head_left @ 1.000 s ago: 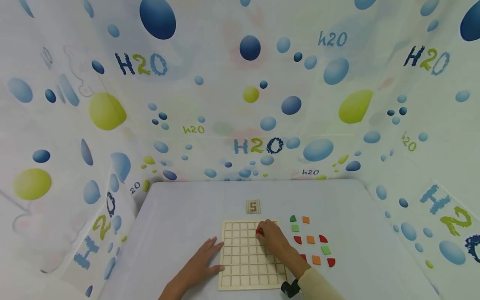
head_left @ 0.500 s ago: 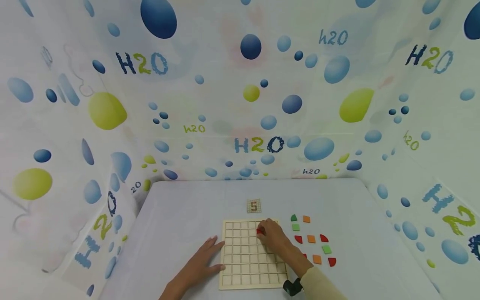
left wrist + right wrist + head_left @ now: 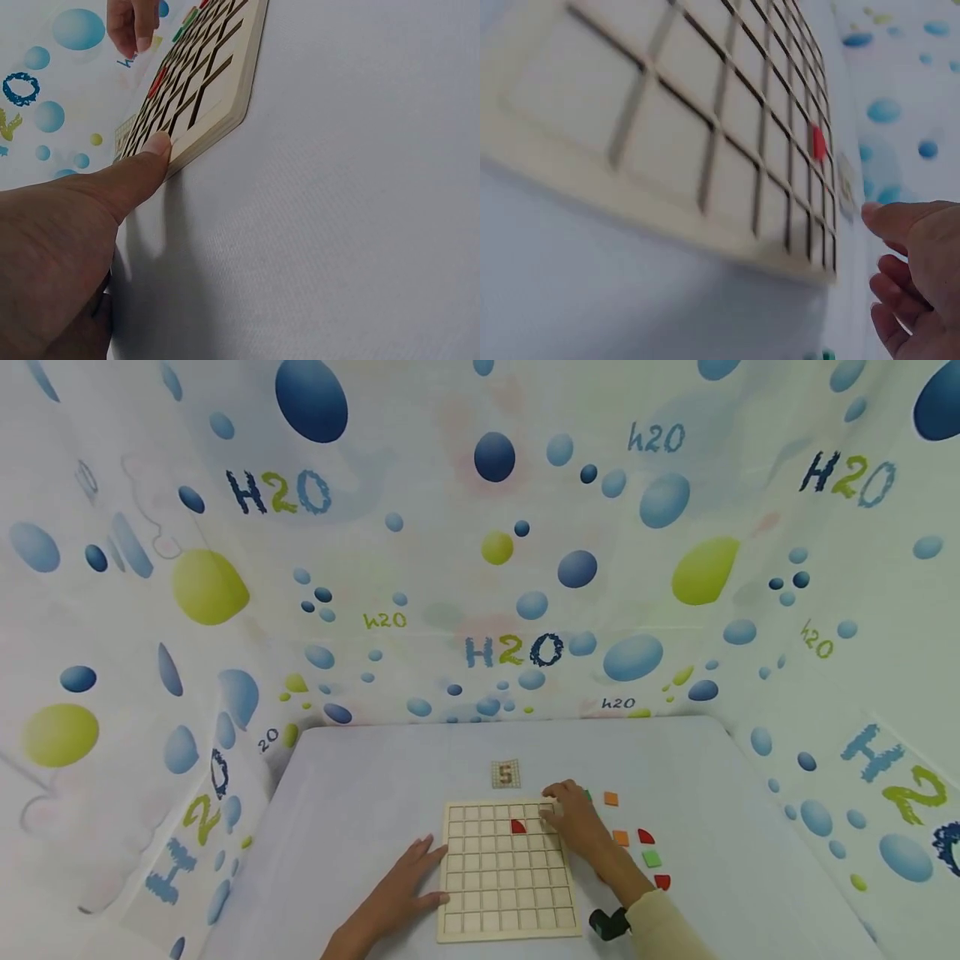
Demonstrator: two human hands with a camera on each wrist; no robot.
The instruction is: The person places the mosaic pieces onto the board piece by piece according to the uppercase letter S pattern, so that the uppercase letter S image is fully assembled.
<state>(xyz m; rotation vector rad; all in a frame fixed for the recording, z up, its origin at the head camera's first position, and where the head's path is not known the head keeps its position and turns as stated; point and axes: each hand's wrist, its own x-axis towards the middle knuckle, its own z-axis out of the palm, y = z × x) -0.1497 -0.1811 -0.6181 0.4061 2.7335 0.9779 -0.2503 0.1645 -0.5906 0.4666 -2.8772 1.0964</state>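
Observation:
A square wooden grid board lies on the white table. One red quarter-circle tile sits in a cell of its second row from the far edge, right of the middle. At the board's left side rests my left hand, fingers spread and thumb touching the rim. My right hand hovers by the far right corner with loosely bent fingers, nothing held; the right wrist view shows its thumb apart from the fingers. It partly hides a dark green tile.
A small card with a gridded figure lies beyond the board. Right of the board are orange tiles, a light green tile and red quarter-circle tiles. A black strap piece is on the right wrist.
My right hand has let go of the red quarter-circle tile, which stays in its cell, and has moved right toward the loose tiles. The left hand keeps its place.

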